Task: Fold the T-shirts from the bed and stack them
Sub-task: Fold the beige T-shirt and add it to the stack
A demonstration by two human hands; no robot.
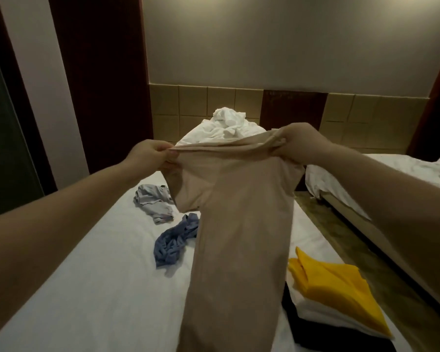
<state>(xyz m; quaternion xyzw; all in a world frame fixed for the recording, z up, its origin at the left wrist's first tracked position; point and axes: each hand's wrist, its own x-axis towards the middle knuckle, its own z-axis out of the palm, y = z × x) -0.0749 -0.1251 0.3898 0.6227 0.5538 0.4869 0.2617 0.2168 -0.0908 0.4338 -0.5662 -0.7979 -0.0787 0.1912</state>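
Note:
A beige T-shirt [239, 237] hangs in the air over the white bed [99, 275], its long body dropping to the bottom of the frame. My left hand [148, 156] pinches its top edge on the left, and my right hand [302, 143] grips the bunched top edge on the right. A crumpled grey T-shirt [154, 199] and a crumpled blue T-shirt [174, 241] lie on the bed behind it. At the right sits a stack with a folded yellow T-shirt [335, 285] on top, a white one [315, 311] under it and a black one [323, 336] at the bottom.
A heap of white bedding [224, 128] is piled at the head of the bed by the tiled wall. A second bed [391, 174] stands to the right across a narrow floor gap [341, 240]. A dark wooden panel [99, 85] rises at the left.

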